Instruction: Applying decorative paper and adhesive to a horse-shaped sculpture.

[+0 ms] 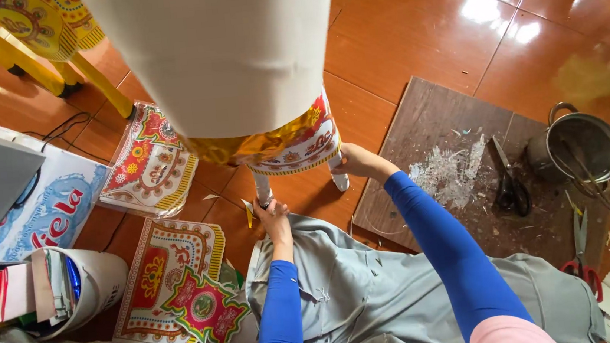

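Nearest, a grey cloth (377,299) across the person's lap, both blue-sleeved arms reaching forward over it.

Left hand (274,218): fingers closed round the foot of one white leg (263,189) of a paper figure (234,59), a scrap of yellow paper (248,213) just beside the grip.

Right hand (356,160): laid against the figure's other white leg (338,177); how wide its fingers stand cannot be told. The figure stands on the tiled floor (410,27) directly ahead of the lap, a broad white body with a gold and patterned trim (295,144) along its lower edge.

Left of the lap, on the floor: printed paper sheets in red, green and yellow (174,281), a white bucket (96,285) stuffed with rolled paper, a blue and white bag (51,211).

Right of the lap: a dark wooden board (427,122) strewn with paper scraps, black scissors (509,187) on it, red-handled scissors (581,257) near its right edge, a steel pot (584,148) at its far right corner.

Farthest, top left: yellow paper legs (99,83).
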